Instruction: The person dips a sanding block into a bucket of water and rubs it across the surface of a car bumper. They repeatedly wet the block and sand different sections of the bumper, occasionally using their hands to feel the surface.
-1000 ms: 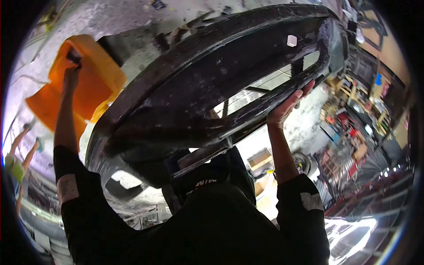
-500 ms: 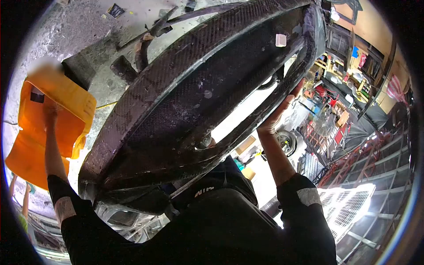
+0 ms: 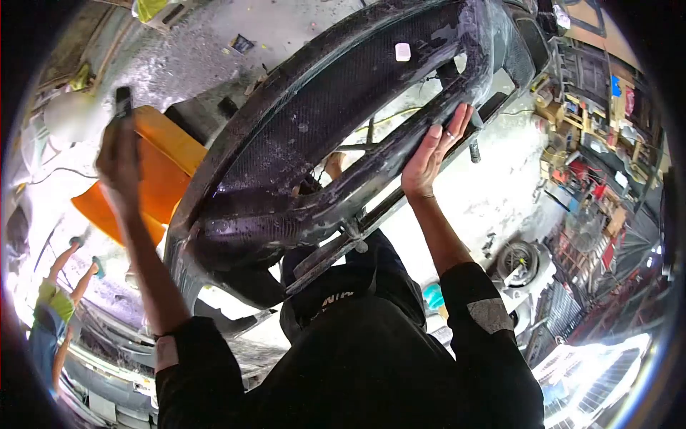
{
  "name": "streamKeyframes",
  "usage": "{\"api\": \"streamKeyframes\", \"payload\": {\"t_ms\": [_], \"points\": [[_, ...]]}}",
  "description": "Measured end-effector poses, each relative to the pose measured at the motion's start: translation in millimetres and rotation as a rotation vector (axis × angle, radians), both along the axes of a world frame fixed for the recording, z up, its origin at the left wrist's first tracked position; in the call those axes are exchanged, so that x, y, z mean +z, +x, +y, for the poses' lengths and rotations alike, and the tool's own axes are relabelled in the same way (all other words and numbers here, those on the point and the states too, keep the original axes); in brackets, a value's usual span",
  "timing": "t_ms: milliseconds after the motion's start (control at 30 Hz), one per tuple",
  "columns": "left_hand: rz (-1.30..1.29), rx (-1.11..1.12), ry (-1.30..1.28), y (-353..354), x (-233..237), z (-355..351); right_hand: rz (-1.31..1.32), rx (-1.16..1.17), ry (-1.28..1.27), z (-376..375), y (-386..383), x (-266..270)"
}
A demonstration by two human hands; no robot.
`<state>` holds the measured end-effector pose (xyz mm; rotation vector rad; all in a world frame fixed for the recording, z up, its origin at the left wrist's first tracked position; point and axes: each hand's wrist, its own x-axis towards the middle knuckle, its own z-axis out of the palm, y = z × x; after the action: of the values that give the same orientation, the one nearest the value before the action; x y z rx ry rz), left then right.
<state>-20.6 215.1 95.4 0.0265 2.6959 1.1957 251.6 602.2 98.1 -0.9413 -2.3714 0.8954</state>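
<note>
Now your right hand (image 3: 431, 156) lies open, fingers spread, against the rim of the carbon-fibre bumper (image 3: 314, 107) tilted before you; your left hand (image 3: 120, 163) pinches a small dark block (image 3: 123, 100) by the orange panel (image 3: 163, 171). Ungripped, the bumper may slide off your palm.

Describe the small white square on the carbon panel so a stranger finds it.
Find the big black carbon-fibre panel filling the middle of the view. On its wide upper band, above the right hand, sits the small white square. It is the only bright white mark on that dark weave.
</note>
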Motion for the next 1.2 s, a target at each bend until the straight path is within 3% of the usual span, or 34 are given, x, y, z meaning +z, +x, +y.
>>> {"api": "streamKeyframes", "payload": {"t_ms": [33,67,100,133,200,267,400,467,533,633,767,900,1067,1200], "points": [[-0.033,-0.084,0.099,22.5,19.3,31.5,-0.009,0.009,0.024,1.3,2.0,-0.9],[-0.195,0.007,0.582,55.7,37.9,77.7,0.015,0.009,0.004,1.9,3.7,0.0],[0.058,-0.404,0.041,76.5,84.0,132.9,0.003,0.009,0.003,1.9,5.2,1.0],[0.342,-0.582,0.101,92.8,91.6,177.1,-0.004,0.01,0.003,2.0,3.6,1.9],[0.262,-0.626,0.45,129.4,80.6,246.4,0.016,0.005,-0.006,2.1,1.5,3.7],[0.4,-0.752,0.456,144.8,56.0,305.1,0.037,0.038,0.044,4.6,4.7,1.1],[0.512,-0.879,0.257,150.2,53.1,325.4,0.046,0.056,0.038,8.4,6.6,2.2],[0.2,-0.666,0.442,159.4,63.3,307.3,0.056,0.062,0.039,8.7,6.9,1.3],[0.216,-0.684,0.428,153.1,57.8,328.3,0.035,0.049,0.014,9.0,7.6,0.5],[0.46,-0.742,0.326,143.7,41.3,385.5,0.07,0.064,0.026,10.8,10.1,-1.0],[0.312,-0.699,0.37,161.0,64.3,334.3,0.016,0.037,-0.091,10.5,11.1,3.9],[0.332,-0.774,0.213,148.4,62.4,373.6,0.053,0.058,-0.06,10.9,12.4,-0.3],[0.415,-0.734,0.28,166.1,76.8,344.7,0.022,0.059,-0.099,10.7,11.4,1.7],[0.283,-0.74,0.185,164.8,74.7,363.5,0.01,0.06,-0.127,10.0,16.6,4.1]]}}
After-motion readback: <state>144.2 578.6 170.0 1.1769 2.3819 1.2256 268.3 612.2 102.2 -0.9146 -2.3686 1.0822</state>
